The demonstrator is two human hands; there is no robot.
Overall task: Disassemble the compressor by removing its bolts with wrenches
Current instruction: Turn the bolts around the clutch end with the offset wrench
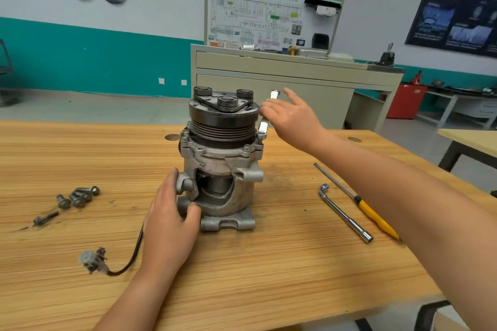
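The grey metal compressor (223, 169) stands upright in the middle of the wooden table (269, 263), its black pulley on top. My left hand (172, 217) grips its lower left side, thumb against the housing. My right hand (290, 118) is at the pulley's right edge and holds a chrome wrench (265, 125) that stands on a bolt at the upper right flange; its index finger points out. Several removed bolts (76, 197) lie on the table to the left.
An L-shaped socket wrench (345, 213) and a yellow-handled screwdriver (357, 201) lie to the right of the compressor. The compressor's black cable with a white connector (92, 260) trails front left. A grey cabinet (282, 80) stands behind the table.
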